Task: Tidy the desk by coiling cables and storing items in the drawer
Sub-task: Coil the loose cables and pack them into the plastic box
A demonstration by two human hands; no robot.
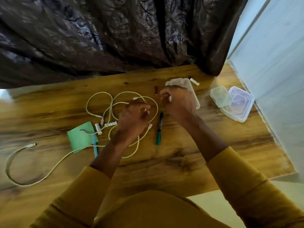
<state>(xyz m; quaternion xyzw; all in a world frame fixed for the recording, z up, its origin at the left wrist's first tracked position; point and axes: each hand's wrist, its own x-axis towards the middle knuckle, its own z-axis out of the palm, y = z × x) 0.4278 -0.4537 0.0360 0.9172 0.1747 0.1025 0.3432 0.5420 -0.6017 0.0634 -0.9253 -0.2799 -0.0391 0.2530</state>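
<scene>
White charging cable (105,109) lay tangled mid-surface. Left hand (133,119) had its fingers curled around a loop; right hand (177,102) pinched something small, seemingly a plug end. Coiling looked barely begun; next, gather loops evenly.

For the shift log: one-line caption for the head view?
Both hands work tangled white cables on a wooden desk beside a green marker.

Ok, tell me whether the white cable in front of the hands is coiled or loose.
Loose. The white cable sprawls in uneven, overlapping loops on the desk, unbound; the left hand grips one strand.
</scene>
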